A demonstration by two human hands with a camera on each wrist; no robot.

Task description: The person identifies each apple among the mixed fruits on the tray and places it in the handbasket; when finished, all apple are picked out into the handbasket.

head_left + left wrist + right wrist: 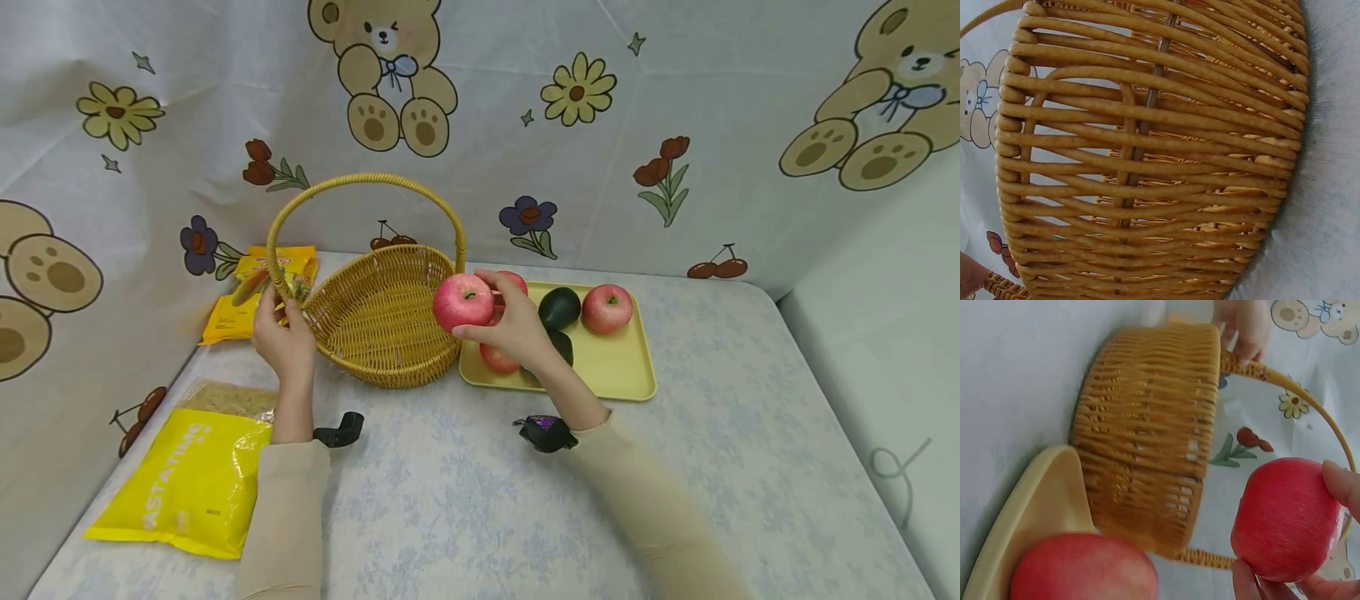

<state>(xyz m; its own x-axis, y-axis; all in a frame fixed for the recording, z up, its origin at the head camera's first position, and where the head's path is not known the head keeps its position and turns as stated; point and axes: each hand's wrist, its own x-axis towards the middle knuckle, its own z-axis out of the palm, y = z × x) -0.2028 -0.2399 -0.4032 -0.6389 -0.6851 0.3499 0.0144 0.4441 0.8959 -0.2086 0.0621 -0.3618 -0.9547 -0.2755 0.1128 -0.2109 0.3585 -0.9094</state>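
A red apple [463,302] is held between the thumb and fingers of my right hand [517,325], raised at the right side of the wicker basket [386,329]. In the right wrist view this apple [1288,519] hangs beside the basket's arched handle, gripped from the right. My left hand [287,342] pinches the lower left end of that handle. The basket stands upright on the table, and its woven floor is bare. Its wall [1147,144] fills most of the left wrist view. Right of the basket lies a pale yellow tray [611,367] with several apples and dark green avocados.
A yellow pasta bag [195,475] lies at the front left of the table. Behind my left hand are yellow-orange snack packets [228,321]. A patterned cloth [487,100] hangs behind the table. Another apple [607,308] sits at the tray's far right corner.
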